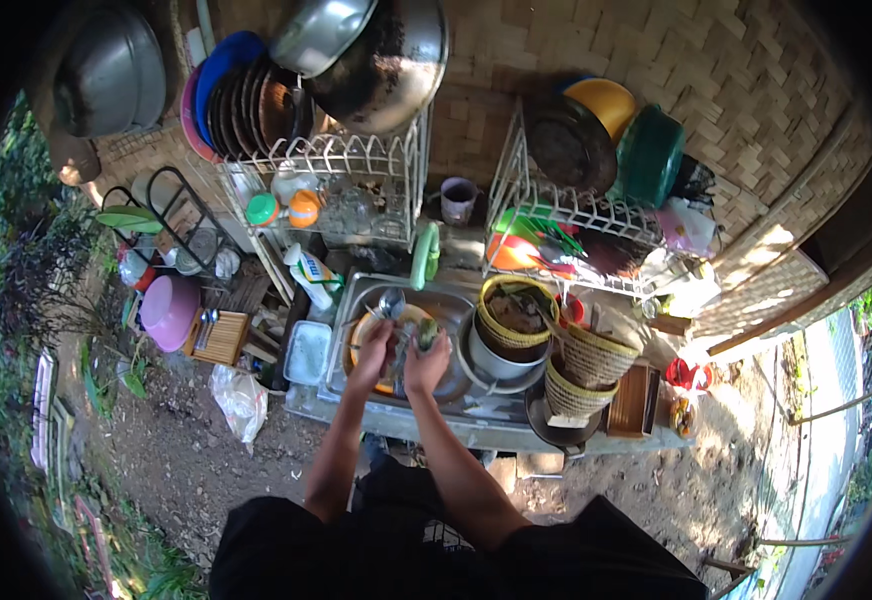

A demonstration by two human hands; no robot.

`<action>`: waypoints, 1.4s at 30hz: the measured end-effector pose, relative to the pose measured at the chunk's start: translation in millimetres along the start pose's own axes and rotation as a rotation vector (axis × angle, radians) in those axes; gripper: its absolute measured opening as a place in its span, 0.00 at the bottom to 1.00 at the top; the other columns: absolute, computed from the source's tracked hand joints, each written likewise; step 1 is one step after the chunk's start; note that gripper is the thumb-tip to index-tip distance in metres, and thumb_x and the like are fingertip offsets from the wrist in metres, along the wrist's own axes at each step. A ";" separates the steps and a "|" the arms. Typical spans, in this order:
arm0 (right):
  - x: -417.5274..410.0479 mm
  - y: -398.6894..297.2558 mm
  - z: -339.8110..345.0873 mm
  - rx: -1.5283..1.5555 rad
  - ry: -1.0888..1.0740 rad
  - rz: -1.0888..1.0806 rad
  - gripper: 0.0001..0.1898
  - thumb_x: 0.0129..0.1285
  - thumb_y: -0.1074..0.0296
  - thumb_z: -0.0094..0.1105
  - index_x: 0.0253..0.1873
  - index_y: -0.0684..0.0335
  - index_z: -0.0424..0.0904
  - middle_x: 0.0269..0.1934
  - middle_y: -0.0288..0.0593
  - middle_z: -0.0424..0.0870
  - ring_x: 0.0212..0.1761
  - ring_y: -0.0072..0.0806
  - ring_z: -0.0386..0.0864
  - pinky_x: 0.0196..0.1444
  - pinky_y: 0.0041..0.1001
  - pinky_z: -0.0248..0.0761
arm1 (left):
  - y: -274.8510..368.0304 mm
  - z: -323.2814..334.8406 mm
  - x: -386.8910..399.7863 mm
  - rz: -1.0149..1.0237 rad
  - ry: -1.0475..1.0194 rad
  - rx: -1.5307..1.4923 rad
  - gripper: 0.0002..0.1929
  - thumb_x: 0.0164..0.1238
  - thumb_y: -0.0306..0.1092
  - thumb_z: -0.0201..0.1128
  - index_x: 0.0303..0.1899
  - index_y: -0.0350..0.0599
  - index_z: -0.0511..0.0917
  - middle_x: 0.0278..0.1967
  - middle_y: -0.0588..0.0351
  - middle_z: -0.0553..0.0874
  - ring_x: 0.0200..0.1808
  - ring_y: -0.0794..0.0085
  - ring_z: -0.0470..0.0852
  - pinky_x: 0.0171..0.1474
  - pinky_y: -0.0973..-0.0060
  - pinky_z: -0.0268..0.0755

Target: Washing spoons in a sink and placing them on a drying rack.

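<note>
Both my hands are over a stainless steel sink (457,391) set in an outdoor counter. My left hand (374,355) grips a metal spoon (391,301), its bowl pointing away from me. Close beside it, my right hand (427,363) is closed around a greenish scrubbing sponge (427,332). Below them an orange-rimmed basin (358,334) rests in the sink, its contents partly hidden by my hands. A green faucet (426,255) stands behind the sink. To the left are a white plastic tub (307,352) and a white bottle (310,276) bearing writing.
Right of the sink stand a metal pot (499,358) under a yellow-rimmed woven basket (517,291), more baskets (580,391) and a wooden tray (631,401). Wire racks (413,172) with plates and pans line the woven wall (743,97). A pink basin (171,311) and bamboo tray (218,337) sit left.
</note>
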State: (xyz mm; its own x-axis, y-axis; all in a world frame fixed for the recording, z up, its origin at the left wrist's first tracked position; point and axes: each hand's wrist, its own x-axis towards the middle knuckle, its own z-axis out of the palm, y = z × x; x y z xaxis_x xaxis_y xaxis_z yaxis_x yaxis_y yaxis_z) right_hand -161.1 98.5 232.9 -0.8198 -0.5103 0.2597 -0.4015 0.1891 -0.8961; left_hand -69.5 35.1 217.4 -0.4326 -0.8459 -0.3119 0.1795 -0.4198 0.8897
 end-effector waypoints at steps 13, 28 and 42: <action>49.6 -8.7 -22.9 0.344 -0.465 0.078 0.18 0.64 0.66 0.62 0.55 0.66 0.70 0.44 0.48 0.82 0.47 0.35 0.79 0.51 0.31 0.69 | -20.5 22.3 -19.9 -0.085 -0.125 0.054 0.15 0.78 0.47 0.49 0.35 0.47 0.73 0.16 0.69 0.66 0.14 0.87 0.61 0.16 0.85 0.50; 52.9 9.9 -36.6 0.315 -0.460 0.076 0.24 0.65 0.57 0.60 0.58 0.69 0.70 0.54 0.61 0.73 0.59 0.50 0.70 0.61 0.37 0.63 | -16.4 57.1 -23.0 -0.033 -0.035 0.120 0.14 0.79 0.44 0.44 0.35 0.49 0.72 0.16 0.68 0.66 0.14 0.86 0.61 0.17 0.82 0.52; 61.2 26.3 -7.0 0.611 -0.230 0.364 0.27 0.68 0.46 0.57 0.53 0.69 0.75 0.45 0.41 0.81 0.47 0.27 0.76 0.53 0.28 0.68 | -18.3 46.2 -23.3 0.018 0.036 0.123 0.13 0.76 0.45 0.52 0.34 0.49 0.73 0.17 0.69 0.68 0.13 0.85 0.61 0.16 0.83 0.53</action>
State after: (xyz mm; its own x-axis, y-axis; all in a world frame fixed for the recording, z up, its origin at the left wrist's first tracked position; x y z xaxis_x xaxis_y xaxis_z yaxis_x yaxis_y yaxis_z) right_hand -224.7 78.2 227.7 -0.7247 -0.6797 -0.1132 0.2322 -0.0862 -0.9688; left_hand -103.6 77.7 223.8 -0.3980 -0.8650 -0.3054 0.0763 -0.3630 0.9287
